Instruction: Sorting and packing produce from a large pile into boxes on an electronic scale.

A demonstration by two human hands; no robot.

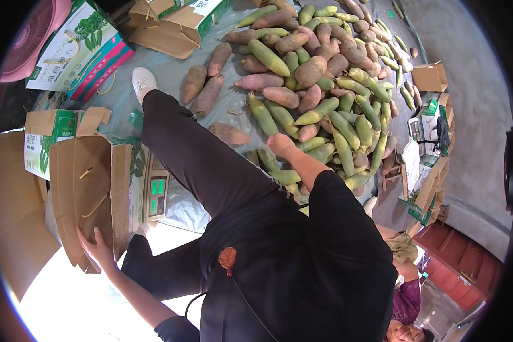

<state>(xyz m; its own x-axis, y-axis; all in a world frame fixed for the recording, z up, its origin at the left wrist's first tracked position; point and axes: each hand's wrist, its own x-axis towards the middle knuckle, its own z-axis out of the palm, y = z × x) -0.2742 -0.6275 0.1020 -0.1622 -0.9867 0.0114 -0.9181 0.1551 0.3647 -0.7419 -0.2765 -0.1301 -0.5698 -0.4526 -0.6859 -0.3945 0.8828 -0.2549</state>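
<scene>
My left hand (98, 251) reaches to an open cardboard box (119, 194), its fingers spread and touching the box's near edge. Inside the box lie short pieces of yellowish cord. My right hand (280, 145) is over the near side of a big heap of radishes (310, 71), some green and some reddish brown. Its fingers are turned down and hidden, so I cannot make out a grip. A green radish (262, 114) lies just beyond it, and a brownish radish (229, 133) lies to its left.
A digital scale (155, 191) with green displays stands beside the box. Printed cartons (77, 54) and a pink plastic basket (37, 37) are at the far left. More boxes (430, 185) line the right wall. Another person (407, 296) is at the lower right. Plastic sheeting (182, 128) covers the floor.
</scene>
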